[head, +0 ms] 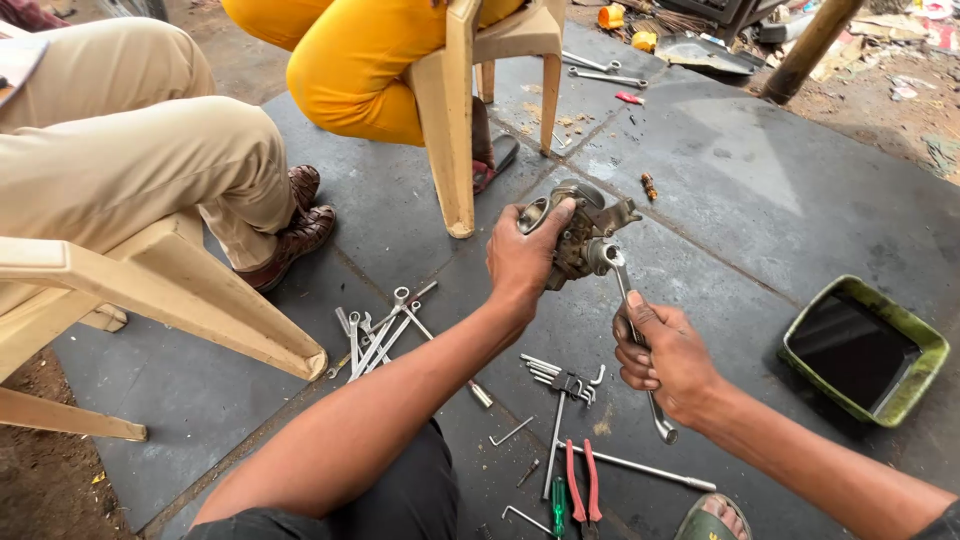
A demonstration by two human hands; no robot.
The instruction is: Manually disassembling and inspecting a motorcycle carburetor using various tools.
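My left hand [522, 258] grips the carburettor [580, 232] and holds it up above the slab [740, 180], so the fitting on its side faces me. My right hand [668, 357] is closed round the spanner [634, 330], whose upper end sits on that fitting. Other spanners [378, 335], hex keys [562, 380] and red-handled pliers [580, 485] lie near my knees. A green tray [930, 350] rests to my right.
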